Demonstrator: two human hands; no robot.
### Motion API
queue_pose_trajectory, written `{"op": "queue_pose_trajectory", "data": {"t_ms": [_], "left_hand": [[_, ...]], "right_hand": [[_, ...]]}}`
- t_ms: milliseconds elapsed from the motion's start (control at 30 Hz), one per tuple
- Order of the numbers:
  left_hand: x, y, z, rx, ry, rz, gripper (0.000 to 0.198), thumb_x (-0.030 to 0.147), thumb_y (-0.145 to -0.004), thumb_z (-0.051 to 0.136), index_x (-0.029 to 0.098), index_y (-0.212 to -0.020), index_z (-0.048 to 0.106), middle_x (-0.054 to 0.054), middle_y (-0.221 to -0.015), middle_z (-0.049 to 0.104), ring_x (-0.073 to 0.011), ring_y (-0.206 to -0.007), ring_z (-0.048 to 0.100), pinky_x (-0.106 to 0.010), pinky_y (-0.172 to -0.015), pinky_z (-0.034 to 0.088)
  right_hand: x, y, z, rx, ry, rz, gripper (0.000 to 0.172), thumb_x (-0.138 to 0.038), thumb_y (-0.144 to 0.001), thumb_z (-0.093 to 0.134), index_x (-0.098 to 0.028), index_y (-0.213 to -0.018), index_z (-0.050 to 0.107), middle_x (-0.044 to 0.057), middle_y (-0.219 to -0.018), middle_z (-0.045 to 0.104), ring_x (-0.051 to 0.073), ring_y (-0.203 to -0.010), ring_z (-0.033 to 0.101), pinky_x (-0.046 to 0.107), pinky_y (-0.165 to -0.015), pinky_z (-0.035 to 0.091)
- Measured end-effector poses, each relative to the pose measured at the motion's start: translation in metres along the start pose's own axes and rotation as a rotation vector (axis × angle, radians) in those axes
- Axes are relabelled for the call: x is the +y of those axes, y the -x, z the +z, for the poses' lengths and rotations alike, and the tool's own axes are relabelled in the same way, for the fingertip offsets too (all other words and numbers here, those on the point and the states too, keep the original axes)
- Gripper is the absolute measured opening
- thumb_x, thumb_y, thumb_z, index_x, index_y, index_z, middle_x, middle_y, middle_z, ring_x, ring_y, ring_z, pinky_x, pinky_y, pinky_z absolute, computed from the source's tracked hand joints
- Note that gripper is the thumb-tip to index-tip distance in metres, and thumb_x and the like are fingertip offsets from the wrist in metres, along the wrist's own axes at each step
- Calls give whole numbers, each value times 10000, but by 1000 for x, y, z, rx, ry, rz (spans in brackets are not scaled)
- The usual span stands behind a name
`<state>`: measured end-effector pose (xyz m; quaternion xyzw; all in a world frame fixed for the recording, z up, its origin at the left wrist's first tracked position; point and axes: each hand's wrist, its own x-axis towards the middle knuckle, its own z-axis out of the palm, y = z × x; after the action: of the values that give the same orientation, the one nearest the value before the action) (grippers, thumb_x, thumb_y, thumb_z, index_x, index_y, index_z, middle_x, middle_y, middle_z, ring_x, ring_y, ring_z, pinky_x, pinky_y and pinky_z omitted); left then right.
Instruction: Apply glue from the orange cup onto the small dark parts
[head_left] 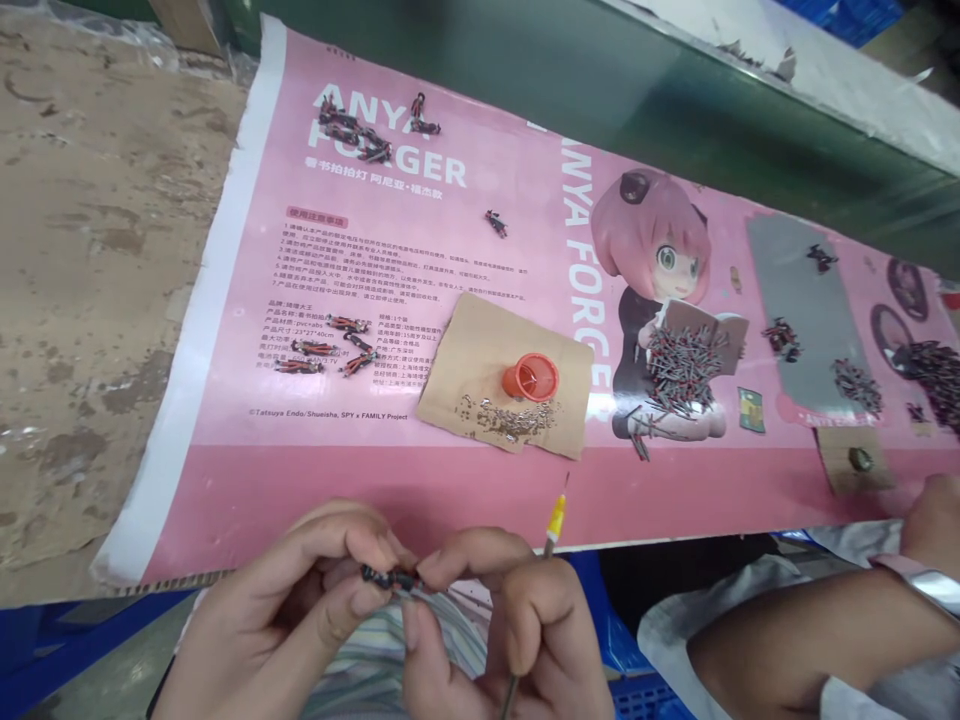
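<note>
My left hand (300, 600) and my right hand (495, 620) meet at the bottom of the view, below the table's front edge. Between their fingertips they pinch a small black part (390, 578). My right hand also holds a thin tool with a yellow collar and a dark tip (556, 520), which points up toward the pink printed sheet (420, 480). On a piece of brown card (465, 360) stand an orange cap (531, 378) and a scatter of tiny metal screws (514, 418).
Several small red-and-black parts lie in groups on the pink sheet (322, 350), (360, 130). A pile of dark pins (686, 365) sits to the right. Another person's arm (810, 640) rests at the lower right. Bare brown surface lies left.
</note>
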<state>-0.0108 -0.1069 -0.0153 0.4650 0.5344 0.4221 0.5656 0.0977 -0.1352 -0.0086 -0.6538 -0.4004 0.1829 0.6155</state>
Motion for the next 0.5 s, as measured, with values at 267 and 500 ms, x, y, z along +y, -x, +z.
{"op": "queue_pose_trajectory", "data": {"t_ms": [267, 500], "left_hand": [[-1, 10, 0, 16, -69, -60, 365, 628, -922, 844, 289, -790, 817, -9, -721, 758, -205, -681, 775, -199, -619, 659], [-4, 21, 14, 157, -193, -135, 348, 593, -773, 919, 281, -806, 768, -21, -681, 715, -275, -761, 772, -284, -631, 654]], "right_hand": [[3, 2, 10, -1, 14, -31, 416, -327, -1077, 600, -261, -808, 289, -72, -704, 634, 45, -506, 517, 218, -483, 334], [18, 7, 27, 161, -111, -47, 470, -328, -1050, 655, -263, -801, 261, -80, -662, 510, 44, -513, 462, 188, -449, 273]]}}
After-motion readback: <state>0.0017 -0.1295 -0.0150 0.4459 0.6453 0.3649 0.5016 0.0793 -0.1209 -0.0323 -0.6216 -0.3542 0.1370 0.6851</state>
